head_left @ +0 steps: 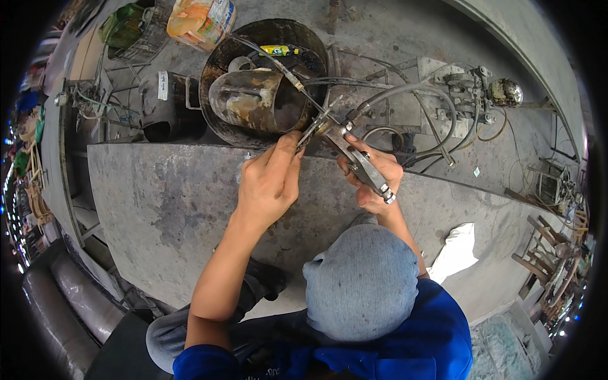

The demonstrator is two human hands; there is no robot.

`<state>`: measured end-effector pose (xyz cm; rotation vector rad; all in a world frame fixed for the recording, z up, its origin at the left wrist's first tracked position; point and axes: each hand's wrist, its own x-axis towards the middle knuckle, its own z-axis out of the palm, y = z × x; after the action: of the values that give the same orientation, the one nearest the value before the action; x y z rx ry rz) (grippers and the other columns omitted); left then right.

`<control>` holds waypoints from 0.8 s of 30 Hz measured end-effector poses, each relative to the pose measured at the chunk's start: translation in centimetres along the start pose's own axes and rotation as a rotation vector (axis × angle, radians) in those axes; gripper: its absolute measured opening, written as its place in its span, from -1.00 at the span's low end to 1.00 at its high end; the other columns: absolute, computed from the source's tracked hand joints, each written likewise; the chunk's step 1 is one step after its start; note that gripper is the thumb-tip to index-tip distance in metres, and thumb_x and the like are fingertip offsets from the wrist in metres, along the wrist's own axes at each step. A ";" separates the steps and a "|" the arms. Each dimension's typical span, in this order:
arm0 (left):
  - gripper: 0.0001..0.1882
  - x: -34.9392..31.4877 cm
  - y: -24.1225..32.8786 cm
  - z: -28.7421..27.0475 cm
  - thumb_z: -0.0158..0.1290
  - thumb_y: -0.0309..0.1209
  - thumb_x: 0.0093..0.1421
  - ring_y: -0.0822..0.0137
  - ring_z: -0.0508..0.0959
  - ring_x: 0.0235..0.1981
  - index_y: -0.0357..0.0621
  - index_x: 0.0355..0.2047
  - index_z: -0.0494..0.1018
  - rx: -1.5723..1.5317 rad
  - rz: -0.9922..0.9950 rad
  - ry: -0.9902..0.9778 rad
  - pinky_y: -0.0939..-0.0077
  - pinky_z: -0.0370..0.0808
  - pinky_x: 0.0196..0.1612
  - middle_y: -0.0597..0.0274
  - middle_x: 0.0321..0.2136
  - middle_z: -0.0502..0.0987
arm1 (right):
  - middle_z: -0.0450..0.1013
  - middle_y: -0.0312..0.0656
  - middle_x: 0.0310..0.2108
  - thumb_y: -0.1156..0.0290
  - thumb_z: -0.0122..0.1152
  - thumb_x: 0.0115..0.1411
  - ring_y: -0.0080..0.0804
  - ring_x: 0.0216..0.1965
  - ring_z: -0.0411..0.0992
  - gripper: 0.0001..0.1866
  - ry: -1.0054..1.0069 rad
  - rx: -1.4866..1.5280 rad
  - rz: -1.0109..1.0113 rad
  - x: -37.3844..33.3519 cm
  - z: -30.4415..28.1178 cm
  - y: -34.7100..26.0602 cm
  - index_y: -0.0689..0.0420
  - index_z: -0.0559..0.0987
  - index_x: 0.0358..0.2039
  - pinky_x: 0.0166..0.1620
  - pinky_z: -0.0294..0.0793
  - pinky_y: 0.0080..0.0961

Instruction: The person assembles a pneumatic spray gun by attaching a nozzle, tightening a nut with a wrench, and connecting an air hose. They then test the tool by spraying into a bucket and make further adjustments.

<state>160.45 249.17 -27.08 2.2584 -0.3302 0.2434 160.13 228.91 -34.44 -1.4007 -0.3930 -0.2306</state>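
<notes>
In my right hand [380, 170] is a worn metal spray gun [362, 166], its lever pointing down to the right; the fingers wrap round its body. A thick grey hose [405, 88] runs up to the gun's upper end. My left hand [269, 174] is closed, thumb and fingertips pinching a thin, dark metal piece [311, 132] at the gun's front. Its exact kind cannot be made out. Both hands are above the far edge of a stained grey slab [183, 196]. My knee [361, 278] in grey denim is below the gun.
Beyond the slab, a large round tub [212, 57] holds a rusty metal cylinder [244, 101] and a yellow bottle [278, 50]. An orange-smeared bucket [201, 22] stands behind. Rightward is a pump-like machine [465, 92] with looping hoses. A white cloth-like item [457, 250] lies right of my knee.
</notes>
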 end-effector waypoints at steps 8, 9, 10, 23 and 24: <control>-0.77 -0.1 -2.0 -0.6 0.02 -0.42 0.43 0.34 0.40 -0.68 -0.32 -0.02 0.50 -0.003 -0.288 0.067 0.43 0.29 -0.58 0.12 -0.66 0.44 | 0.58 -0.14 0.10 0.13 0.59 -0.07 -0.15 -0.08 0.65 -0.14 -0.384 -0.121 0.138 0.9 0.3 -0.4 0.05 0.52 0.28 -0.09 0.68 -0.25; -0.72 0.2 -2.5 -0.9 -0.02 -0.31 0.49 0.52 0.35 -0.62 -0.32 -0.04 0.51 0.029 -0.294 0.199 0.50 0.23 -0.60 0.29 -0.63 0.43 | 0.60 -0.16 0.06 0.13 0.59 -0.08 -0.18 -0.14 0.65 -0.14 -0.501 -0.185 0.099 0.7 0.5 -0.8 0.02 0.53 0.28 -0.15 0.69 -0.26; -0.72 0.4 -2.9 -2.1 -0.03 -0.24 0.51 0.63 0.30 -0.60 -0.20 -0.05 0.52 -0.159 -0.520 0.312 0.59 0.18 -0.61 0.43 -0.58 0.40 | 0.62 -0.17 0.02 0.13 0.59 -0.08 -0.20 -0.19 0.66 -0.15 -0.606 -0.260 0.097 0.5 0.9 -1.0 -0.02 0.53 0.28 -0.20 0.70 -0.27; -0.73 -5.1 -1.5 -29.8 0.01 -0.22 0.48 0.73 0.10 -0.64 -0.08 0.00 0.57 0.300 -0.752 0.487 0.68 -0.05 -0.64 0.60 -0.62 0.18 | 0.58 -0.01 -0.20 -0.29 -0.13 0.40 -0.66 -0.74 0.21 -0.13 0.304 0.393 0.259 4.2 -1.9 -0.6 0.36 0.31 0.25 -0.65 0.25 -0.66; -0.74 -5.8 -3.1 -30.4 0.00 -0.22 0.49 0.72 0.10 -0.65 -0.06 -0.01 0.57 0.387 -0.792 0.359 0.67 -0.05 -0.64 0.61 -0.62 0.18 | 0.57 -0.04 -0.26 -0.44 -0.22 0.34 -0.65 -0.76 0.16 -0.01 0.320 0.416 0.312 4.7 -2.3 -1.0 0.40 0.36 0.18 -0.65 0.24 -0.64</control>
<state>153.91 275.20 -11.35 2.4606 0.8525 0.2953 164.38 226.87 -31.90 -0.9757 0.0461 -0.1049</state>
